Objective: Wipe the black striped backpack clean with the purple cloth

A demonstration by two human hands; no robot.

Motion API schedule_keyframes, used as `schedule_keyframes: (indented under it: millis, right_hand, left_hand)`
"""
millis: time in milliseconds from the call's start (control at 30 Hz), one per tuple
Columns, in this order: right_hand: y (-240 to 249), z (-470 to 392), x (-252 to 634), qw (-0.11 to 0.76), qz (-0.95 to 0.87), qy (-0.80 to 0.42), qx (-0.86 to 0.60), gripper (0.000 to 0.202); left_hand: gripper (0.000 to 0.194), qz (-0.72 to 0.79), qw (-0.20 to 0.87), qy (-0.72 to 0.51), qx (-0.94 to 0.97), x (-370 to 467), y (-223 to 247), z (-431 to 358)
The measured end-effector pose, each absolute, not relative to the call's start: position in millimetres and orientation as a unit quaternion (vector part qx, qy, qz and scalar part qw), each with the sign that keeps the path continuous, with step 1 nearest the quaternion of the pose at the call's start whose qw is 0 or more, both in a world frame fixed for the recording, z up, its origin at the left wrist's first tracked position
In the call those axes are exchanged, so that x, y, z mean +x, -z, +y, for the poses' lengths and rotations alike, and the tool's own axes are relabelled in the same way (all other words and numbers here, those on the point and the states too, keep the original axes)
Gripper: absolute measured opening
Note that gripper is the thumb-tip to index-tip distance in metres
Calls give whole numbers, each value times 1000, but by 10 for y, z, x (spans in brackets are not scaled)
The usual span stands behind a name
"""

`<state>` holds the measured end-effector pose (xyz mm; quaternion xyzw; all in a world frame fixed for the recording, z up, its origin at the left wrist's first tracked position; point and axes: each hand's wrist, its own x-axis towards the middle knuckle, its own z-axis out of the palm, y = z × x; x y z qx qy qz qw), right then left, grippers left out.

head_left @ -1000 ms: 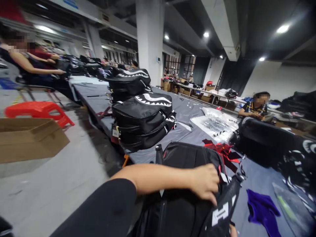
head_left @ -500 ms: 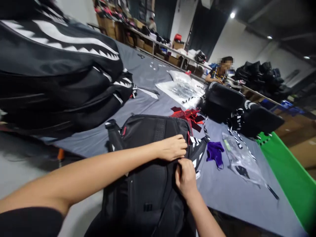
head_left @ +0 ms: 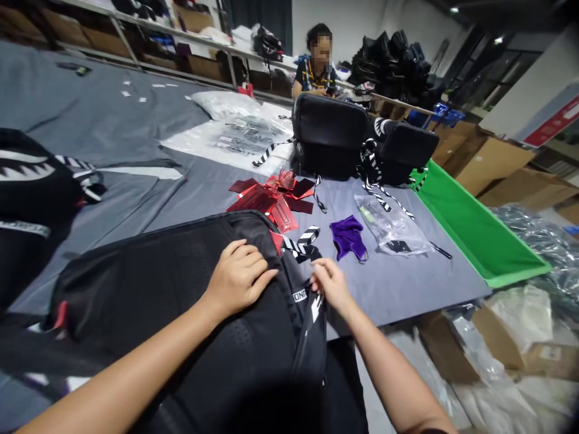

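Note:
A black backpack (head_left: 136, 289) lies in front of me at the table's near edge. My left hand (head_left: 239, 274) rests on its panel, palm down, fingers laid out and slightly bent. At its right side, my right hand (head_left: 332, 283) has thumb and fingers closed on a black shoulder strap (head_left: 312, 316) with white print. Just above those fingers, striped black-and-white webbing (head_left: 302, 242) loops out of the bag. Red hang tags (head_left: 274, 199) are heaped beyond the bag. To the right lies a purple cloth (head_left: 348, 237).
Two black bags (head_left: 330, 129) stand at the far side, before a seated person (head_left: 316, 66). A clear plastic bag (head_left: 393, 226) lies near a green bin (head_left: 488, 235). Another black bag (head_left: 34, 193) is at the left. Cartons (head_left: 502, 160) stand beyond the bin.
My view has swung right, and the backpack now lies turned sideways. My left hand has flattened on the panel; my right has moved from the panel's edge to the side strap.

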<state>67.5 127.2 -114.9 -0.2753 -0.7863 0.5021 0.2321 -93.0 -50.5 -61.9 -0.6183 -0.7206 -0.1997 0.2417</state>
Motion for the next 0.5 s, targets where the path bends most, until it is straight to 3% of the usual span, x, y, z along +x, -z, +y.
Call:
schedule_keyframes:
  millis: [200,500]
  right_hand:
    - [1164,2319,876,360,-754,-374,-403,26]
    - [1375,2811,565,351,-739,-352,-455,19]
  left_hand:
    - [27,-724,243,208,-611,-928,628,-492]
    - [28,-731,225,218,-606,-902,635,-470]
